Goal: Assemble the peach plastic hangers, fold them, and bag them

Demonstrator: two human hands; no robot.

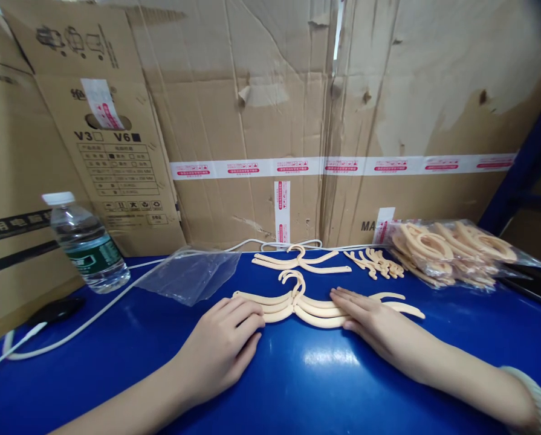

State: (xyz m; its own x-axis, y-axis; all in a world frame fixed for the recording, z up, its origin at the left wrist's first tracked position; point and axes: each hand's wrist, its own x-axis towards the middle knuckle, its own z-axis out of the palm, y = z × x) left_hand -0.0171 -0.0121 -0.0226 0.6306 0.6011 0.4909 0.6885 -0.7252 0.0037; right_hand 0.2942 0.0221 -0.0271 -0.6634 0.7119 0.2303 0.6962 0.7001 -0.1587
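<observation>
Left hand (234, 338): lay at the centre of the frame, apart from the other hand, its fingers curled over the left ends of the stacked hangers; whether it was clamped on them could not be told.
Right hand (372, 317): rested right of centre, fingers straight and close together, laid across the hangers' right arms.
Hanger stack (294, 302): cream plastic hangers with curved hooks, nested together between the two hands at the centre of the frame, hooks pointing up the frame.
Arm ends (408, 308): two slim cream tips showed beyond the right hand.
Farther hangers (303, 263): cream, hooked plastic pieces, just above the stack in the frame.
Small hooks (374, 264): a loose cluster of cream, curved plastic parts, right of those.
Bagged parts (451, 251): cream curved pieces in clear plastic, at the right.
Clear bag (188, 275): a flat transparent plastic bag, left of centre.
Bottle (89, 244): clear plastic with a green label and white cap, at the left.
Table (306, 386): glossy blue, beneath everything.
</observation>
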